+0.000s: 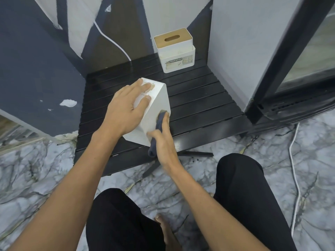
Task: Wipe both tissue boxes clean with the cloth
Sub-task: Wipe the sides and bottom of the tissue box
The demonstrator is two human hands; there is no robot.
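The left hand lies flat with fingers straight, pressing on the upper face of a white rectangular tissue box tipped on its edge on the near part of the black slatted tabletop. The right hand grips a dark blue cloth, holding it against the box's right face. A second white tissue box with a wooden slotted lid stands upright at the far edge, well apart.

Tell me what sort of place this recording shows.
Probably a home or small shop corner at floor level: a marble-patterned tile floor, a low black slatted table, and what looks like a glass-door fridge against a peeling painted wall.
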